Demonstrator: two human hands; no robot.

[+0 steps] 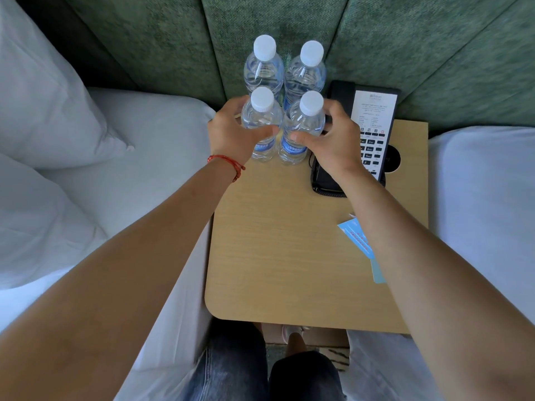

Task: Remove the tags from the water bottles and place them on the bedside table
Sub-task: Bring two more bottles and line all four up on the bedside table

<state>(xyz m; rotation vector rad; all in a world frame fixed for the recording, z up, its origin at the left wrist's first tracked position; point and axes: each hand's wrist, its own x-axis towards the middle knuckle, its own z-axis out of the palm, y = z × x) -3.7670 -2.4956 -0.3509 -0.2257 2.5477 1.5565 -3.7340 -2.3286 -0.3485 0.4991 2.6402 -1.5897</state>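
Four water bottles (285, 91) are stood together at the back of the counter (278, 241). The front-left bottle (262, 123) is gripped by the left hand (234, 134), the front-right bottle (302, 127) by the right hand (330, 140). Blue labels are there but too blurry to read. Blue tags (362, 244) are lying on the counter's right side, print not readable.

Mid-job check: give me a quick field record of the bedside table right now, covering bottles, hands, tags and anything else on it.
bottles: four capped water bottles in a two-by-two cluster at the table's far edge
left hand: grips the near-left bottle
right hand: grips the near-right bottle
far bottles: far-left bottle and far-right bottle, not held
tags: light blue paper pieces lying flat near the table's right edge, partly hidden by the right forearm
bedside table: wooden top
other: black telephone right of the bottles
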